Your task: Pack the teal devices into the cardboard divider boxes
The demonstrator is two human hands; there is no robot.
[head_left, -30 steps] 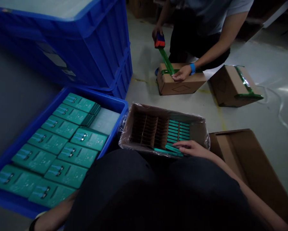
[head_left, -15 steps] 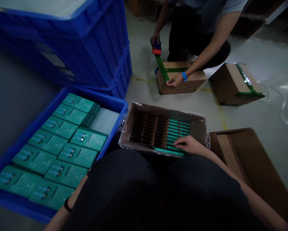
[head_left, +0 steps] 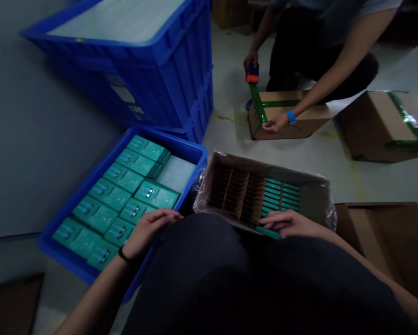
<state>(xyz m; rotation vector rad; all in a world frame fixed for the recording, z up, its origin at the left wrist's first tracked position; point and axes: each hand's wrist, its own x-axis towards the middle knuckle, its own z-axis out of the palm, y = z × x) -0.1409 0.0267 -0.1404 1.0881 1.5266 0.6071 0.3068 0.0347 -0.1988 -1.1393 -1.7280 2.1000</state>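
Note:
My left hand (head_left: 153, 229) is raised beside my knee, over the right rim of the low blue bin (head_left: 201, 151). Its fingers are stretched out, lightly bent, with nothing visible in them. Flat teal boxes (head_left: 123, 179) lie in rows in that bin. My right hand (head_left: 292, 224) is at the near edge of an open carton (head_left: 309, 197) in front of me, its fingers closed over a teal box (head_left: 268, 231) there; part of the grip is hidden. Inside the carton, cardboard dividers (head_left: 235, 190) form narrow slots, and more teal boxes stand on edge in the right-hand slots.
Tall stacked blue bins (head_left: 181, 70) stand behind at left. A co-worker's hand (head_left: 276, 123) presses green tape from a dispenser (head_left: 252, 73) onto a closed carton (head_left: 292, 125). Another taped carton (head_left: 379, 125) stands right of it. An open brown carton (head_left: 397, 237) lies at my right.
My view has turned left. My left hand has come up from beside my leg to the bin's rim. My right hand has moved from the slots to the teal box at the carton's near edge.

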